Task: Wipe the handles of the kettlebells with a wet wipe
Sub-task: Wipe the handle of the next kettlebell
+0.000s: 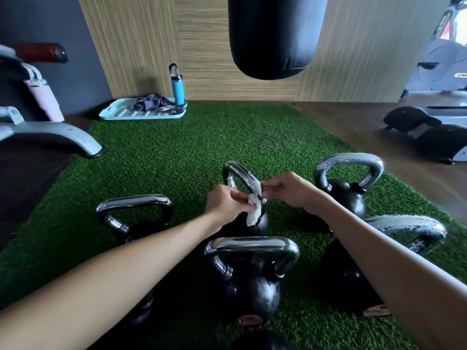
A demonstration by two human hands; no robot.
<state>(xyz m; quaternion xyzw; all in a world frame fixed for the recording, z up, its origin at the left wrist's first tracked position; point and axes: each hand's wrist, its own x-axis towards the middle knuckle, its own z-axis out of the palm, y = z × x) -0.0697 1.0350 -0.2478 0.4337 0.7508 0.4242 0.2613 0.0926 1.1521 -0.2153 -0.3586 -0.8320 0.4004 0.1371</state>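
Observation:
Several black kettlebells with chrome handles stand on green turf. The middle one [238, 178] has a white wet wipe [254, 208] draped over the near side of its handle. My left hand [225, 203] pinches the wipe's lower part against the handle. My right hand [288, 189] pinches the wipe's upper end from the right. Other kettlebells stand at the front [250, 248], the left [134, 205], the back right [350, 165] and the right [409, 227].
A black punching bag [273, 36] hangs above the turf's far end. A light blue tray [121, 113] with a cloth and a blue bottle [178, 89] sits by the wooden wall. A machine's metal foot [58, 138] juts in at left; black gear [429, 132] lies at right.

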